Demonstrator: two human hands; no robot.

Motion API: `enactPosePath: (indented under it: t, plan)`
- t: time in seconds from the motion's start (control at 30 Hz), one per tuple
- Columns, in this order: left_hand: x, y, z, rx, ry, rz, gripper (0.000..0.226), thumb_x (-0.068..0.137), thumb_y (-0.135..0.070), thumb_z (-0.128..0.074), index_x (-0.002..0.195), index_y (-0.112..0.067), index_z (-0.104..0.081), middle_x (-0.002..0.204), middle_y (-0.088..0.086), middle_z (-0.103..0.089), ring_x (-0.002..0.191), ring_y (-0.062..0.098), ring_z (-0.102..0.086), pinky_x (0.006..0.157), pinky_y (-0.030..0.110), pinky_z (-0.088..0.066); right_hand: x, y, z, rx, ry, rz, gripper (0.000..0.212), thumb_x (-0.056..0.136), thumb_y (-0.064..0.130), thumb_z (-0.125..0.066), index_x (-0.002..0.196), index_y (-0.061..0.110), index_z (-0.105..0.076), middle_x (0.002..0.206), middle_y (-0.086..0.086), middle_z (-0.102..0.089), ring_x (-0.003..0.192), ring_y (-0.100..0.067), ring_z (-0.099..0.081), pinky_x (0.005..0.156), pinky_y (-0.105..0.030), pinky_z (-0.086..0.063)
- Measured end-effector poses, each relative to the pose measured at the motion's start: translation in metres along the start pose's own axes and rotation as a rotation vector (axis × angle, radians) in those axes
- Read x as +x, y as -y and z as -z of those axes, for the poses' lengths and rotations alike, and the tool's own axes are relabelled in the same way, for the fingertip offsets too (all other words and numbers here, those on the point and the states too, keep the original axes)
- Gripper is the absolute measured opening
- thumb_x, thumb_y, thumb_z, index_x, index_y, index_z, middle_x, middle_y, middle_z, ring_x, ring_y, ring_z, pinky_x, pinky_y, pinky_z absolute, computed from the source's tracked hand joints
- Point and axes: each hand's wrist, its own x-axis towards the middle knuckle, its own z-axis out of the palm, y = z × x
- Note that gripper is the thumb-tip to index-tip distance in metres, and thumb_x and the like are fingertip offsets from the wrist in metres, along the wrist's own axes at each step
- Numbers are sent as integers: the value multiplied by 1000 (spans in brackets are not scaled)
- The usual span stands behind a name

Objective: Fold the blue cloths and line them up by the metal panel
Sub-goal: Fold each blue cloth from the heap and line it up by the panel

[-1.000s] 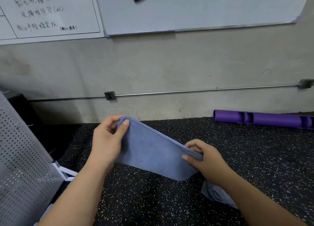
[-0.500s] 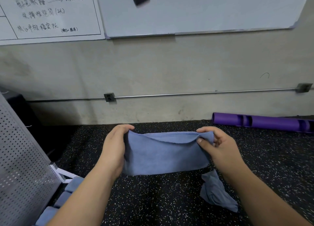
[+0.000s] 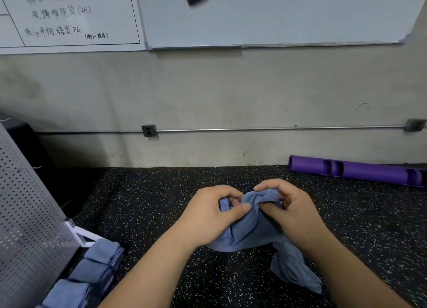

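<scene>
A blue cloth (image 3: pixel 249 231) hangs folded between my two hands above the speckled black floor. My left hand (image 3: pixel 208 217) pinches its top edge with thumb and fingers. My right hand (image 3: pixel 288 210) grips the same top edge, and the two hands almost touch. A second, crumpled blue cloth (image 3: pixel 293 270) lies on the floor under my right forearm. Three folded blue cloths (image 3: pixel 92 273) sit in a row along the foot of the perforated metal panel (image 3: pixel 25 226) at the lower left.
A purple roller (image 3: pixel 355 170) lies by the wall at the right. The grey wall carries a conduit with an outlet box (image 3: pixel 149 130) and whiteboards above. A white bracket (image 3: pixel 79 235) props the panel's base.
My hands have come together, bringing the two ends of the held cloth to meet. The view has tipped down, so the row of folded cloths shows more fully.
</scene>
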Motion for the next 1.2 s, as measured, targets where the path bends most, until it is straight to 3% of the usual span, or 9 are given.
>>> enactPosePath:
  t: [0.17, 0.27, 0.43, 0.5, 0.6, 0.73, 0.83, 1.0, 1.2]
  plan:
    - [2, 4, -8, -38, 25, 12, 8, 97, -38, -75, 98, -30, -77, 92, -10, -75, 89, 11, -71, 86, 40, -57, -2, -2, -6, -54, 8, 32, 31, 98, -5, -66, 110, 22, -73, 104, 4, -79, 97, -14, -75, 82, -23, -58]
    - [5, 5, -9, -119, -60, 51, 8, 98, -26, -74, 91, -25, -78, 92, -8, -74, 89, 6, -68, 85, 31, -53, -3, -1, -9, -37, 9, 76, 19, 105, 7, -61, 115, 20, -71, 113, 4, -78, 106, -13, -73, 91, -26, -58]
    - [6, 2, -5, -357, -125, 178, 20, 97, -12, -72, 78, -14, -74, 74, -6, -69, 72, 6, -58, 72, 23, -47, 2, -5, -13, 13, -205, 146, 21, 99, 11, -70, 103, 30, -78, 130, 8, -71, 121, -11, -68, 98, -21, -54]
    - [4, 0, -5, -430, -153, 220, 20, 97, -12, -72, 77, -12, -74, 73, -2, -67, 71, 9, -57, 71, 25, -47, 2, -5, -12, -80, -287, 186, 28, 95, 11, -76, 98, 39, -78, 124, 11, -70, 118, -12, -69, 98, -27, -55]
    - [2, -1, -6, -476, -176, 257, 18, 97, -13, -73, 80, -7, -73, 73, 2, -66, 70, 12, -56, 70, 26, -48, 3, -6, -11, -131, -373, 194, 33, 93, 4, -78, 98, 37, -79, 108, 8, -75, 99, -14, -72, 91, -36, -57]
    - [1, -1, -6, -504, -186, 278, 14, 99, -16, -71, 88, -10, -76, 78, 8, -68, 73, 14, -58, 72, 30, -50, 2, -4, -13, -80, -340, 144, 30, 97, 8, -74, 95, 38, -79, 91, 7, -78, 83, -11, -72, 79, -23, -59]
    - [0, -1, -6, -528, -192, 280, 13, 100, -16, -71, 89, -10, -76, 81, 9, -71, 76, 16, -61, 75, 33, -52, 4, -3, -13, -140, -328, 161, 23, 98, 14, -73, 90, 35, -76, 94, 10, -76, 82, -8, -70, 73, -16, -53]
    - [1, 0, -7, -511, -222, 287, 17, 97, -17, -73, 82, -11, -74, 81, 5, -70, 77, 14, -61, 79, 34, -52, 6, 4, -10, -45, -295, 175, 24, 98, 3, -72, 102, 27, -76, 90, 6, -76, 82, -11, -70, 75, -16, -53]
    - [1, 2, -8, -544, -223, 278, 18, 98, -17, -75, 85, -5, -72, 83, 7, -70, 79, 15, -61, 79, 36, -51, 8, 3, -9, -135, -227, 153, 18, 95, 13, -78, 94, 31, -82, 85, 11, -78, 76, -4, -69, 74, -16, -53]
